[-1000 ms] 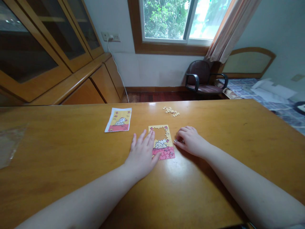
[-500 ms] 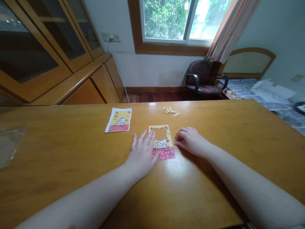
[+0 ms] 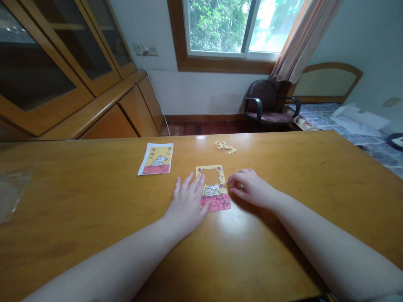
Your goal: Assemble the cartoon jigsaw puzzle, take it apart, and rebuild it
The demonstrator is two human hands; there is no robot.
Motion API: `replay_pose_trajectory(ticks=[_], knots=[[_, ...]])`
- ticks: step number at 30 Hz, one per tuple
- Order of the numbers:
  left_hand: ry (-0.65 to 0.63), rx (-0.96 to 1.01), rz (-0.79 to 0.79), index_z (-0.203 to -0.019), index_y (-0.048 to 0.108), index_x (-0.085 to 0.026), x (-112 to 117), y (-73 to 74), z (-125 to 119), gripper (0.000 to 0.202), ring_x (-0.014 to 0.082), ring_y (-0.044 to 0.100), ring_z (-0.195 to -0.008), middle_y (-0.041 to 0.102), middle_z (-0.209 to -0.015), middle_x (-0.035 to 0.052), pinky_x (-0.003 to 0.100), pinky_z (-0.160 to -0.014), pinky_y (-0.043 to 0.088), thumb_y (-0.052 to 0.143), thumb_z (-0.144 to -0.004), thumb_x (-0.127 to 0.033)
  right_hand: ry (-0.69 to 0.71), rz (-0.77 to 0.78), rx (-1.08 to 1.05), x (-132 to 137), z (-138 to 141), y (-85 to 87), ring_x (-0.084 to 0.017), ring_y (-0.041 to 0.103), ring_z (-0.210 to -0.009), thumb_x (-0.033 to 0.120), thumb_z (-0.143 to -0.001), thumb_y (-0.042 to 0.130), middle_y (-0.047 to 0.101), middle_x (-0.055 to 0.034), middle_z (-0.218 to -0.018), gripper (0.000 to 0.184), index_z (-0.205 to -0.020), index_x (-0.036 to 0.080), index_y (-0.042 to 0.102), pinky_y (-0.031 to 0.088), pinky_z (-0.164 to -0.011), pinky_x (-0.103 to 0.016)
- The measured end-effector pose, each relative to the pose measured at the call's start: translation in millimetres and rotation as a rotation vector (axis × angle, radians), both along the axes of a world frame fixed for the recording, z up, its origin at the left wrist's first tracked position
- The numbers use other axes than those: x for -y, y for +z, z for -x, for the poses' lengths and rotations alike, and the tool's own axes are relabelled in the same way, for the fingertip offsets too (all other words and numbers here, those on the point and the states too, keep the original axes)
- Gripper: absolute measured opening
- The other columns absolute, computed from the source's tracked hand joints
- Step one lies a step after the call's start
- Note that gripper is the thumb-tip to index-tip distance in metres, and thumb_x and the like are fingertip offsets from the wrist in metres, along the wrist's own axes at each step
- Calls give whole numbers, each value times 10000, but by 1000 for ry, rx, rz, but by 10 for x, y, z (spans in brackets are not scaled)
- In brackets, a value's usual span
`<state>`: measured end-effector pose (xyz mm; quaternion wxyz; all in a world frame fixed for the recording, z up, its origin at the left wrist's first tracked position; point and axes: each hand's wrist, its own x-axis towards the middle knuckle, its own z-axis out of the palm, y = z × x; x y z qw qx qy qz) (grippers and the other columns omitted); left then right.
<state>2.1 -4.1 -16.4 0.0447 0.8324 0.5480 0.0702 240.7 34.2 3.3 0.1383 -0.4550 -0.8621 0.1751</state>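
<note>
A small jigsaw puzzle (image 3: 214, 193) lies partly assembled on the wooden table (image 3: 94, 201), yellow at the top, pink at the bottom, with a white cartoon animal and a gap in its upper middle. My left hand (image 3: 188, 204) rests flat and open on the table, fingers against the puzzle's left edge. My right hand (image 3: 250, 188) is at the puzzle's right edge, fingers pinched on a small puzzle piece (image 3: 240, 186).
A printed reference picture (image 3: 156, 158) of the same image lies to the left. Several loose puzzle pieces (image 3: 226, 147) sit further back. A clear plastic bag (image 3: 11, 188) lies at the table's left edge. Cabinets, a window and a dark chair (image 3: 267, 105) stand beyond.
My right hand has moved slightly left toward the puzzle's right edge with the piece in its fingers. My left hand has stayed in place.
</note>
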Motion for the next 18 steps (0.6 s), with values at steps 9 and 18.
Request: replay_pose_trajectory(ticks=[9,18], knots=[[-96,138,-13,-1187,625,-219,18,62,4,349,280,486,-1232,618,-1258,93,579,-1118,257,491,-880,-317,14,-11,-122,82,166,-118,-195,604,-860,273,-862,620,711,-56,-874,151,-983,203,677,406,-829,-368],[-170,202,-14,-1018,678,-235,8,96,13,222,222,577,-1015,684,-1013,57,529,-1074,333,515,-870,-267,181,-61,-39,19,15,-29,-193,592,-934,166,-848,558,703,-56,-1007,257,-1061,239,683,390,-848,-360]])
